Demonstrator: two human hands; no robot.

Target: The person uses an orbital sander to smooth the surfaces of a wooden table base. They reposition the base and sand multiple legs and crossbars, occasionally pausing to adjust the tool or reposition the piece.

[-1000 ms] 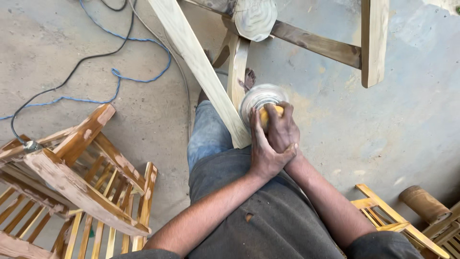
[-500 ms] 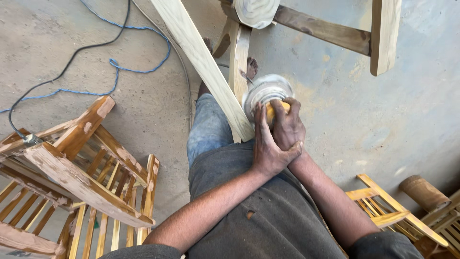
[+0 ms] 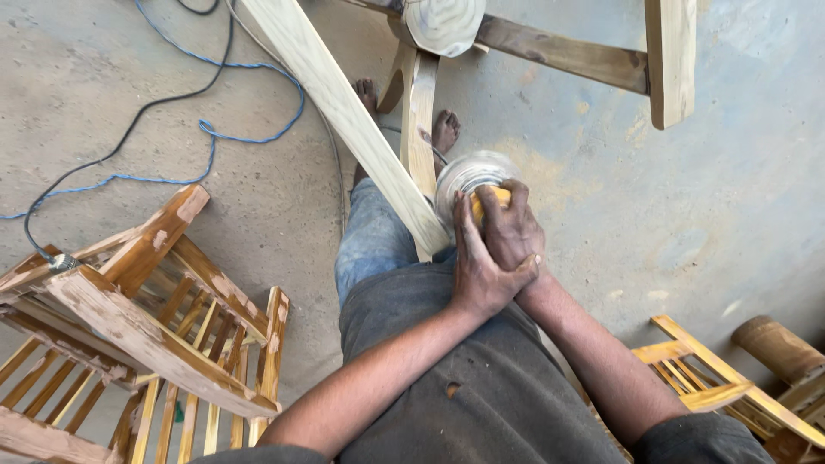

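Both hands are wrapped over a yellow-bodied sander, its round pad a blur, pressed against the lower end of a pale wooden slat that runs down diagonally to the person's lap. The left hand clamps its grip over the right hand, whose fingers close on the tool's top. A second upright piece stands just behind the slat, under a round wooden knob; a dark crossbar leads right to another post. Bare feet rest on the concrete floor. A blue cord and a black cable loop across the floor on the left. Worn slatted chair frames crowd the left; another frame sits lower right, with open floor between.
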